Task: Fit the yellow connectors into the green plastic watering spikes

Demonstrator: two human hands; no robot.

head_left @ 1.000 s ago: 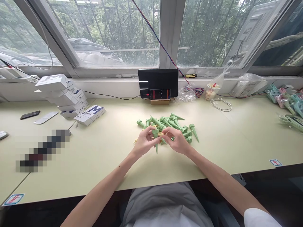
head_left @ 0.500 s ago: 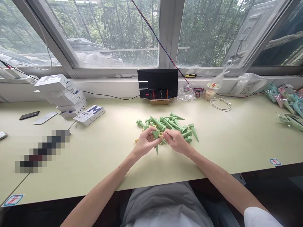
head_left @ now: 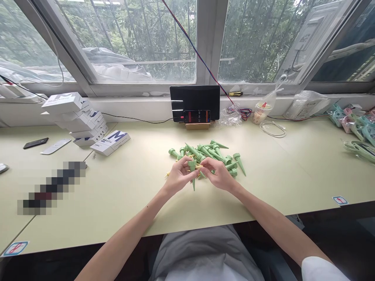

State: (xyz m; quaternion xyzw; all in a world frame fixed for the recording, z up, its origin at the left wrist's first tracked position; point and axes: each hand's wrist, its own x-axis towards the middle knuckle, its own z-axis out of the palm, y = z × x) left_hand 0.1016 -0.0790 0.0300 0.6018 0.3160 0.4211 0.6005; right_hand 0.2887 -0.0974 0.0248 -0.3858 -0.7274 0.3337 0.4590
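My left hand (head_left: 177,178) is closed on a green plant watering spike (head_left: 192,165), its capped end up and its point down. At the spike's right side, the fingers of my right hand (head_left: 219,175) pinch a small yellow valve piece (head_left: 198,167). How far that piece sits in the spike is hidden by my fingertips. Just beyond both hands lies a loose pile of green spikes (head_left: 217,153), pointing in several directions. A few yellow pieces (head_left: 168,174) show around the pile's left edge, partly covered by my left hand.
A phone (head_left: 197,116) with a running timer leans on a dark screen (head_left: 195,97) at the back. White boxes (head_left: 84,121) are stacked at the left. A bagged cup (head_left: 260,112), a coiled white cable (head_left: 274,129) and packaged pastel items (head_left: 356,121) lie to the right.
My right fingers have shifted slightly on the yellow piece, turning at the spike's side. My left hand and the spike stay nearly in place. The pile has not moved.
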